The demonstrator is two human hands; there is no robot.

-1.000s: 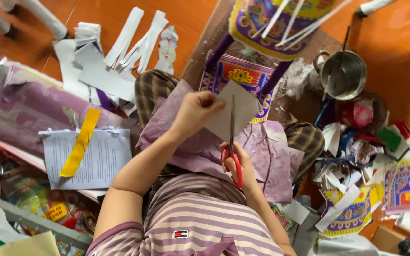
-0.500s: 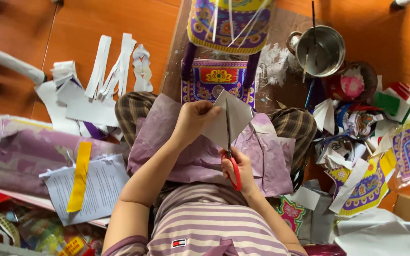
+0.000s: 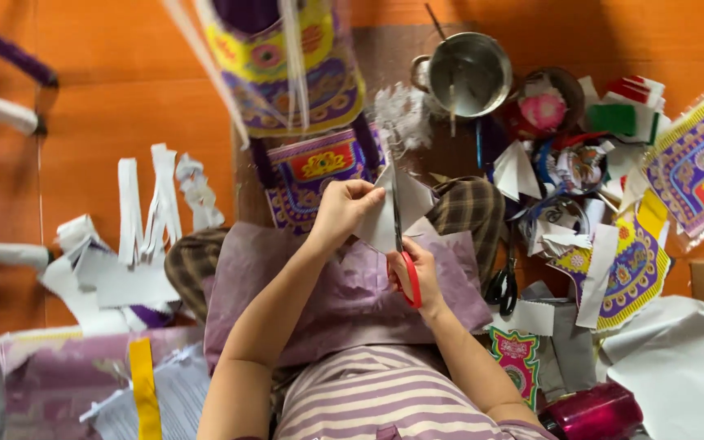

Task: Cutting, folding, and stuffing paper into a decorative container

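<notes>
- showing a person seated on an orange floor (image 3: pixel 124 90), seen from overhead, with a purple sheet (image 3: pixel 344 285) spread across the lap.
- left hand (image 3: pixel 342 210): grip clenched on the left edge of a folded white paper piece (image 3: pixel 380 220), thumb and fingers pinching it and holding it above the lap.
- right hand (image 3: pixel 409 273): grip closed through the red handles of a pair of scissors (image 3: pixel 403 244); the blades run upward along the paper piece, their tips near its upper edge.
- the paper piece sits between the two hands, in front of the plaid-clad knees, and touches the scissor blades.
- beyond the hands lies a purple and yellow patterned paper panel (image 3: pixel 319 167), with a larger patterned paper object (image 3: pixel 295 65) just above it.
- a metal pot (image 3: pixel 468 73) stands at upper right, a thin stick resting in it; a dark bowl with pink contents (image 3: pixel 543 106) is just beside it.
- a second pair of scissors with black handles (image 3: pixel 502 285) lies on the floor just right of the right knee.
- white paper strips (image 3: pixel 152 204) and scraps lie to the left of the lap; patterned cut-outs (image 3: pixel 629 269) and further scraps crowd the right.
- a yellow strip (image 3: pixel 143 387) crosses a printed sheet at lower left; a magenta container (image 3: pixel 592 411) lies at lower right.
</notes>
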